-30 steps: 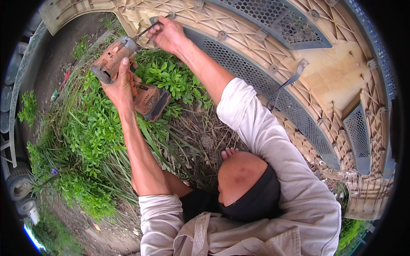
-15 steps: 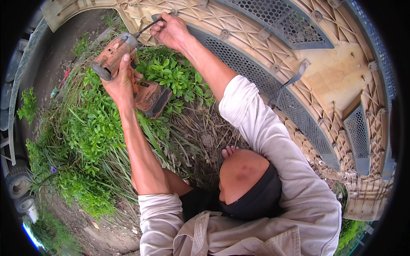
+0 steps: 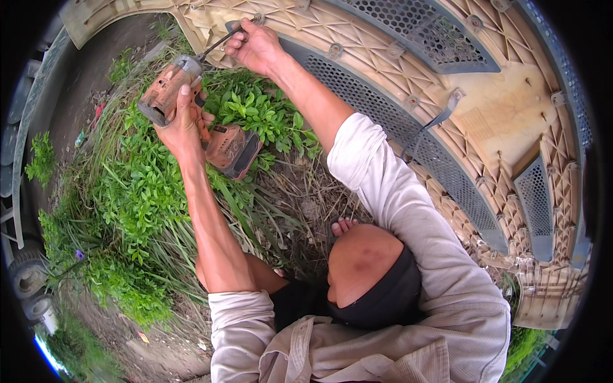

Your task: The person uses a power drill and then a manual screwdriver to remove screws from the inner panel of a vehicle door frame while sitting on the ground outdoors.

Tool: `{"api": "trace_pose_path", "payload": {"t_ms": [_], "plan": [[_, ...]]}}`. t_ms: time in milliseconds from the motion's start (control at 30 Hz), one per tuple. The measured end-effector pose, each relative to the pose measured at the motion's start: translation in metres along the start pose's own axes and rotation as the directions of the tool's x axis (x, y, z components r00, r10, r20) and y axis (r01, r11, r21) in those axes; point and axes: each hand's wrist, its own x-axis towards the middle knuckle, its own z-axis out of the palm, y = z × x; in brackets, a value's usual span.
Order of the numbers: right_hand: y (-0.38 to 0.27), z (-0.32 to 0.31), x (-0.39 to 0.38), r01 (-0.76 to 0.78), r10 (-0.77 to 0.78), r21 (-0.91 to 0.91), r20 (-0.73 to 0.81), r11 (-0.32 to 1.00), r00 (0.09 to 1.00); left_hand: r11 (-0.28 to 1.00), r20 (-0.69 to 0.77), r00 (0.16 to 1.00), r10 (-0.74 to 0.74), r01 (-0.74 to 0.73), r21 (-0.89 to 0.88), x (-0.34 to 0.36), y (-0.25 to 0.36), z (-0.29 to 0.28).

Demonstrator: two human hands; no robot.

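Observation:
My left hand point(image 3: 182, 131) is wrapped round the handle of a worn orange and grey cordless impact driver point(image 3: 165, 90), its thumb along the side of the body. The driver's battery end point(image 3: 237, 154) hangs over green leaves. A long thin dark bit point(image 3: 220, 45) runs from its nose up to a large beige ribbed plastic panel point(image 3: 491, 121). My right hand point(image 3: 260, 50) is closed on the far part of this bit, thumb and fingers pinching it beside the panel's edge. Where the bit's tip meets the panel is hidden by my fingers.
Dark mesh grilles point(image 3: 408, 32) are set into the panel, and a loose grey strap point(image 3: 440, 115) sticks out from it. Leafy plants point(image 3: 140, 198) and dry grass lie below my arms. My bent knee point(image 3: 367, 262) is close in front. Wheels point(image 3: 29, 274) stand at the far left.
The driver has tilted slightly, its battery end shifting a little right and down. My right hand has stayed at the same place on the bit.

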Motion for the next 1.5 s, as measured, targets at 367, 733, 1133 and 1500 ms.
{"api": "trace_pose_path", "payload": {"t_ms": [367,733,1133,1500], "plan": [[-0.012,-0.005,-0.025,0.036,-0.186,-0.745,-0.119,0.666,0.975,0.998,0.029,0.998,-0.054,0.054,0.025,0.006,-0.015,-0.009],[-0.070,-0.006,-0.024,0.302,-0.138,-0.495,0.671,-0.814,0.728,0.992,0.002,1.000,-0.015,0.015,-0.123,0.007,-0.016,-0.005],[-0.073,0.019,-0.020,0.269,0.055,-0.311,0.557,-0.911,0.829,0.977,-0.002,0.994,-0.110,0.108,-0.186,0.004,-0.018,-0.013],[-0.085,0.024,-0.002,0.365,0.419,0.209,0.518,-0.907,0.746,0.921,0.009,0.992,-0.125,0.119,-0.371,-0.007,-0.033,-0.015]]}}
